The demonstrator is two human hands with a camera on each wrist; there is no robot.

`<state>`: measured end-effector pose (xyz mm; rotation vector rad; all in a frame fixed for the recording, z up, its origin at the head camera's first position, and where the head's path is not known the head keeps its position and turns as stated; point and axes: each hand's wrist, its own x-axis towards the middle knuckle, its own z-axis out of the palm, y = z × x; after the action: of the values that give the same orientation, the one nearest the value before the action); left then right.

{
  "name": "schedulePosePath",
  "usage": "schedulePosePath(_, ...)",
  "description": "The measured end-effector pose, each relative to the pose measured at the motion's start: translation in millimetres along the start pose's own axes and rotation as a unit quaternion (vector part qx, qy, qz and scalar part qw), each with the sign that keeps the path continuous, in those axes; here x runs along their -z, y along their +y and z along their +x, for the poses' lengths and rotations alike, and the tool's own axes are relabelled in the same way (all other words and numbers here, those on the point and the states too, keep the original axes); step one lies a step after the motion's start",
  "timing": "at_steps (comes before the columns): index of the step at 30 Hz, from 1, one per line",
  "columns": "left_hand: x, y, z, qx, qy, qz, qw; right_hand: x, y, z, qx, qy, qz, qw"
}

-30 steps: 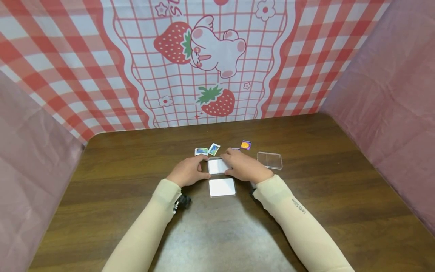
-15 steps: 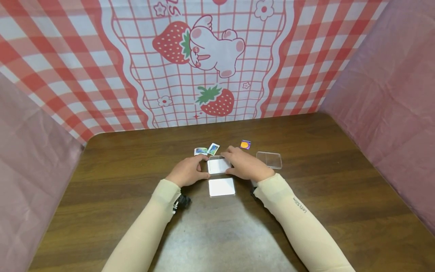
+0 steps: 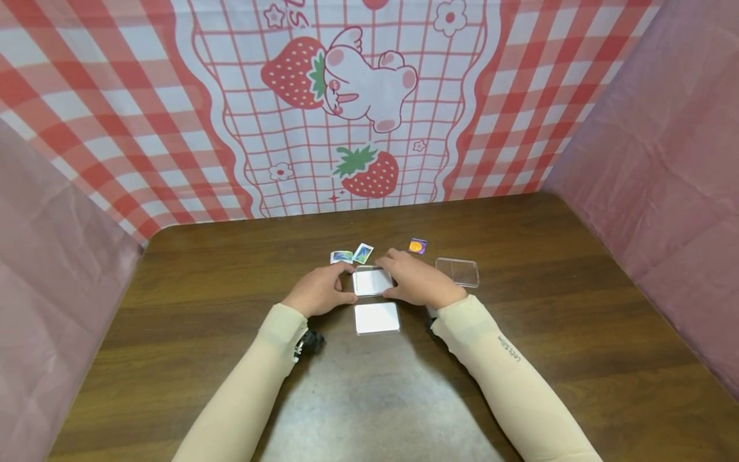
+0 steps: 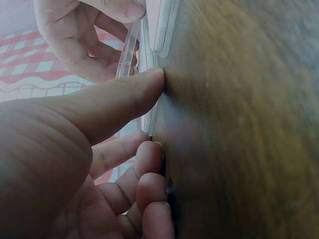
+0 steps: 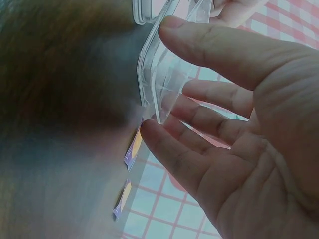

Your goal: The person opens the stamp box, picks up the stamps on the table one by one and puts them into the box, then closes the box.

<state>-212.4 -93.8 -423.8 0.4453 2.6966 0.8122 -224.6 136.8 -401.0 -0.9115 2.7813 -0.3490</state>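
Observation:
My left hand (image 3: 319, 292) pinches the left end of a clear plastic case (image 3: 365, 283) with a white insert, which lies on the table; in the left wrist view its thumb crosses the case (image 4: 147, 125) edge. With the right hand (image 3: 418, 283), I hold a clear lid (image 5: 167, 82) by thumb and fingers at its right end. The lid (image 4: 128, 52) leans at a slant over the case, its right side lifted apart from it. Directly in front lies a second clear case (image 3: 377, 319) with a white insert.
Behind the left hand lie two small blue-green picture cards (image 3: 342, 256). A purple-and-orange card (image 3: 417, 246) is behind the right hand; the right wrist view shows another such card (image 5: 133, 149). A loose clear lid (image 3: 458, 272) rests on the wooden table (image 3: 554, 333) to the right.
My right hand has shifted very slightly, and a card seen behind its fingers a second ago is now hidden in the head view. The left hand stays in place.

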Motion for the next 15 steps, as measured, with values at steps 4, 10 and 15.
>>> schedulePosePath(4, -1.2, -0.4, 0.8, -0.005, 0.003, 0.002, 1.0000, -0.5, 1.0, -0.7, 0.004, 0.004, -0.003, 1.0000)
schedulePosePath(10, -1.5, 0.3, 0.3, -0.009, 0.005, 0.003, 0.9999, -0.6, 2.0, -0.3, 0.002, 0.007, 0.004, 1.0000)
schedulePosePath(15, -1.1, 1.7, -0.6, -0.008, 0.006, 0.005, 0.9999, 0.9, 2.6, -0.8, -0.004, 0.006, 0.016, 0.9999)
